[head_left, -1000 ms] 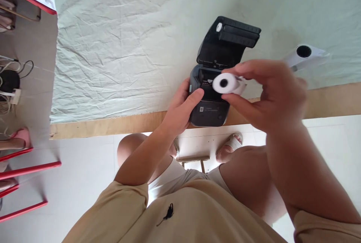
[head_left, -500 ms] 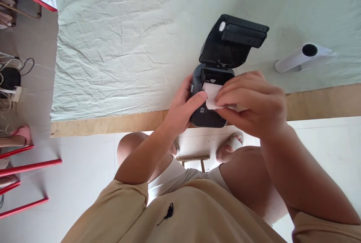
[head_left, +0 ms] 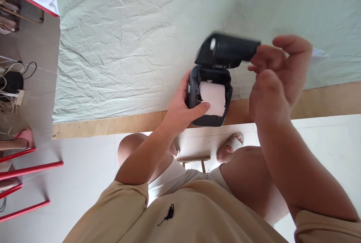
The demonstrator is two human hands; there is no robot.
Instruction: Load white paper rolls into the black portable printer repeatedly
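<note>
Left hand [head_left: 184, 109] is gripping the receipt printer [head_left: 210, 121], long axis pointing hinge-first to twelve o'clock. Half-open right hand [head_left: 279, 77] is touching its lid [head_left: 234, 50].

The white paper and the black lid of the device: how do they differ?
The paper is white; the lid is black. The paper lies inside the device, whereas the lid stands open. The left hand has its thumb on the paper; the right hand has fingers at the lid's edge. Both meet a hand.
</note>
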